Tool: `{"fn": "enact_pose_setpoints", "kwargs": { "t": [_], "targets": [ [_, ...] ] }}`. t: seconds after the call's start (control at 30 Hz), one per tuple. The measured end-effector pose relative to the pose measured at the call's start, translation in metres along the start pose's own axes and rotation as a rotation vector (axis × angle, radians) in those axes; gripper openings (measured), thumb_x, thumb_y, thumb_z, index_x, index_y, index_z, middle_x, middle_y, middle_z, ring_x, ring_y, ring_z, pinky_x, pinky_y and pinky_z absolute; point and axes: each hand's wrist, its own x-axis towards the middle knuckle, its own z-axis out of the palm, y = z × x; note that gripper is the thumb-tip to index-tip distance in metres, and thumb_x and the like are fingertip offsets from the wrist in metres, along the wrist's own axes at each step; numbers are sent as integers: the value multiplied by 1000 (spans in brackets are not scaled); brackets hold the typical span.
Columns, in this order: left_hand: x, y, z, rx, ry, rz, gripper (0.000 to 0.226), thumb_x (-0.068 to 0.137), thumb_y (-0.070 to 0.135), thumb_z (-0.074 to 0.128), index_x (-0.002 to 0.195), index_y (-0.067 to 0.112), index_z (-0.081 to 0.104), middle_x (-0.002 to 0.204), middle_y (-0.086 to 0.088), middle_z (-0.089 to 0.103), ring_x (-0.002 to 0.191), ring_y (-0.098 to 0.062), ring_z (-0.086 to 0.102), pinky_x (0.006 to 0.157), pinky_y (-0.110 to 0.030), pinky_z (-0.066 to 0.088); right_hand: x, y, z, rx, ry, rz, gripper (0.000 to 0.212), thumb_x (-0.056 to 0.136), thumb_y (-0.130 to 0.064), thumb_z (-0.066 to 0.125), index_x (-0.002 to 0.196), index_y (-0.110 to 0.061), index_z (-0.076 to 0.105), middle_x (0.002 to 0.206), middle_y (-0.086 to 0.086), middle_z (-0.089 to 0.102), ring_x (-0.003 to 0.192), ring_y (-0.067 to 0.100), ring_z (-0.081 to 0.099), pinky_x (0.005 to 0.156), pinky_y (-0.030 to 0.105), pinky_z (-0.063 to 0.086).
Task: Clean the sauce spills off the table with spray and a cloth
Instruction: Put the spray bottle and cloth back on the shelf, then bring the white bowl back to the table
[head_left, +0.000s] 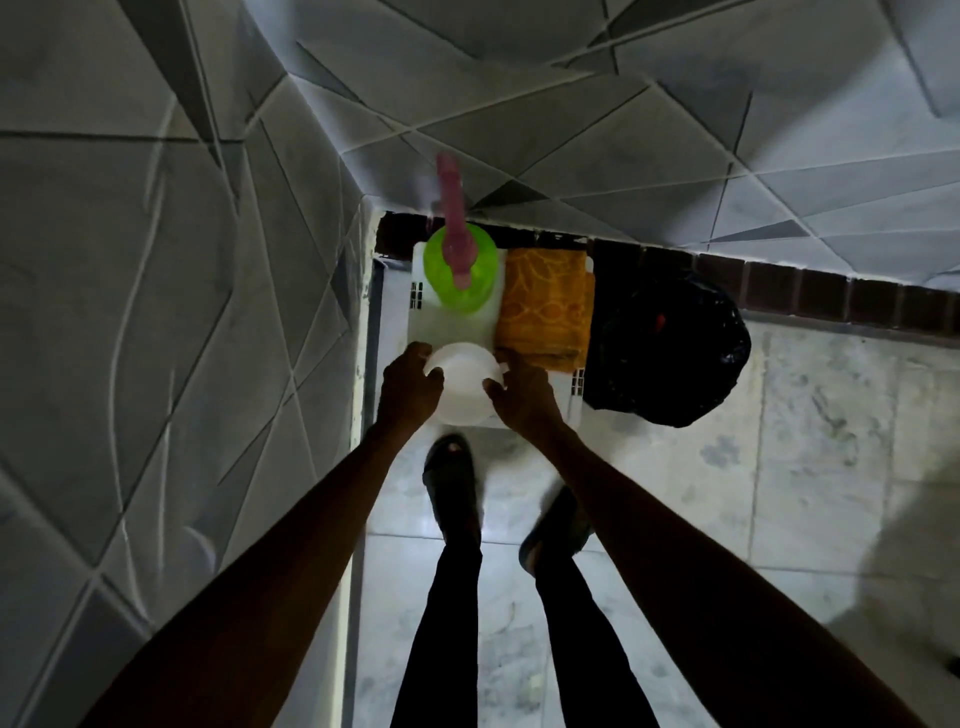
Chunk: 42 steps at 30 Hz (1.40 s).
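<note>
Nearest the camera, a left forearm (249, 587) and a right forearm (711, 577) are seen bare, stretched forward and down from the lower corners; between them two legs (447, 623) in dark trousers are planted on a pale marbled tile floor (779, 441); a dark left sandal (451, 478) is set slightly ahead of a dark right sandal (556, 525).

Just beyond the feet a white bowl (462, 379) is grasped from both sides; the left hand (410, 384) is curled round its left edge and the right hand (524, 400) round its right edge, with fingertips laid over the rim. The bowl is held at the near end of a white plastic basket (575, 400), which is set on the floor close against the left wall; whether the bowl is resting on the basket bottom or lifted clear of it cannot be told.

Farther back in the basket an orange patterned cloth (543, 306) is laid folded along the right side; the spray bottle (447, 286) is stood upright in the far left corner, its green body topped by a pink trigger head that is blurred; bottle and cloth are kept just beside each other, with a narrow strip of white showing between them.

A black bag (665, 348) is slumped on the floor just beside the basket's right wall. Behind everything a dark brown brick strip (779, 291) is run along the foot of the far wall; grey tiled walls (156, 260) scored with angular lines are joined in a corner above the bottle.
</note>
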Motion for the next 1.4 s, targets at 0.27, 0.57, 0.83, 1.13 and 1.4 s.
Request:
{"fn": "enact_pose_setpoints", "kwargs": {
  "t": [0.27, 0.57, 0.83, 1.13, 1.4],
  "targets": [
    [-41, 10, -22, -169, -12, 43, 29, 93, 11, 59, 121, 13, 65, 115, -8, 65, 106, -24, 58, 85, -51, 57, -61, -20, -37, 181, 177, 54, 33, 97, -11, 63, 129, -7, 56, 101, 17, 70, 78, 38, 72, 63, 54, 62],
    [-227, 126, -114, -207, -183, 257, 30, 90, 18, 66, 118, 29, 65, 98, 10, 66, 90, -11, 65, 74, -44, 60, -289, -74, -148, 566, 418, 211, 17, 91, -9, 74, 104, 1, 67, 96, 13, 71, 61, 7, 71, 50, 22, 57],
    [-402, 217, -130, -143, -364, 466, 20, 85, 12, 73, 105, 13, 67, 95, 6, 68, 88, -9, 65, 59, -16, 55, -497, -76, -207, 792, 711, 321, 8, 90, -11, 76, 92, -14, 69, 90, 2, 72, 67, 18, 74, 64, 41, 64],
    [-572, 207, -64, 41, -697, 657, 14, 85, 9, 73, 98, 11, 70, 97, -4, 71, 72, -3, 69, 51, -24, 55, -714, -5, -149, 1042, 1059, 438, 9, 85, -13, 80, 87, -11, 72, 85, 0, 75, 67, 22, 76, 71, 51, 64],
    [-768, 128, 20, 199, -910, 717, 8, 82, 9, 76, 85, 16, 72, 89, -7, 72, 70, -11, 69, 54, -25, 56, -913, 71, -32, 1209, 1357, 581, 8, 84, -9, 80, 83, -12, 73, 81, 4, 76, 66, 19, 76, 71, 45, 65]
  ]
}}
